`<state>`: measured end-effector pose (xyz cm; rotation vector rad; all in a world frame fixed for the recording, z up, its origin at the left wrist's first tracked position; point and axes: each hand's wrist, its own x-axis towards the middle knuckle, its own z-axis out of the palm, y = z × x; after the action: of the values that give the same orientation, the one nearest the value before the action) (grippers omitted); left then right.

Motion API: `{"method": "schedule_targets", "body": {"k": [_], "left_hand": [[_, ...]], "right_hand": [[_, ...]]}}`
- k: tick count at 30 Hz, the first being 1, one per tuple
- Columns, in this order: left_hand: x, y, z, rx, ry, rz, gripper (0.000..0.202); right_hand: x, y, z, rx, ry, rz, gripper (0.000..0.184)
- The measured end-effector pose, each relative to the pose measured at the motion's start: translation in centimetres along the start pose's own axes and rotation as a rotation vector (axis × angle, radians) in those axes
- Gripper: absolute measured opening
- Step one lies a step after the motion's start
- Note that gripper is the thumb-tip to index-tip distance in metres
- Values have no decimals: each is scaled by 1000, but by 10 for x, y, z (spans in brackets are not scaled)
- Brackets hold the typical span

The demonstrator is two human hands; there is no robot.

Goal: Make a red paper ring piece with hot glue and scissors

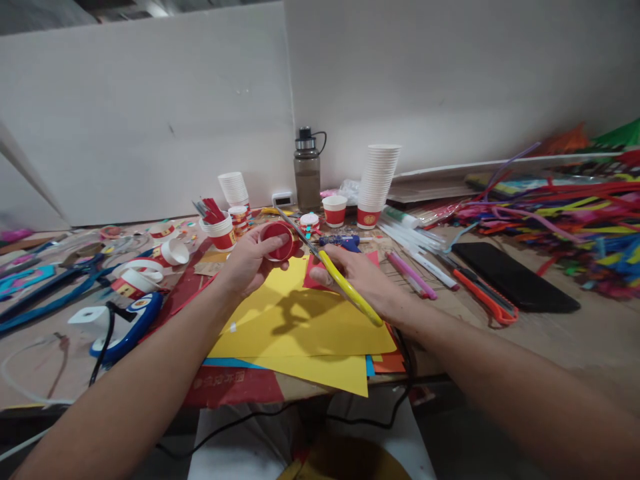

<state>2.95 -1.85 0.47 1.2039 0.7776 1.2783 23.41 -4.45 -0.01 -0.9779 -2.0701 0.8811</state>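
Note:
My left hand (250,261) is closed around a small red paper cup (278,241), held on its side with its mouth facing me. My right hand (361,279) grips yellow-handled scissors (345,283); their blades point up and left, reaching just past the cup's right edge. Both hands hover over yellow paper sheets (300,327) stacked on blue and orange sheets at the table's front edge.
A tall stack of white cups (379,179), a water bottle (307,171), red-and-white cups (334,210), and a cup of red sticks (218,227) stand behind. Pens (415,263), an orange cutter (485,297), a black phone (513,277) and pipe cleaners (565,213) lie right; cut cups (150,267) left.

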Motion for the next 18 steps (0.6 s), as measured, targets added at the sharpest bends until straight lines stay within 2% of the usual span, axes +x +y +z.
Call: {"method": "schedule_targets", "body": {"k": [8,15,18], "left_hand": [[-1,5,-1,25,-2,-23,27],[0,5,-2,57,12,-22,28],[0,5,-2,60,35,-22,28]], "right_hand": [[0,-2,1,11,19,8,36],[-4,-9,-1,102,-8,87,32],[-5,-9,-1,59,28,51,32]]}}
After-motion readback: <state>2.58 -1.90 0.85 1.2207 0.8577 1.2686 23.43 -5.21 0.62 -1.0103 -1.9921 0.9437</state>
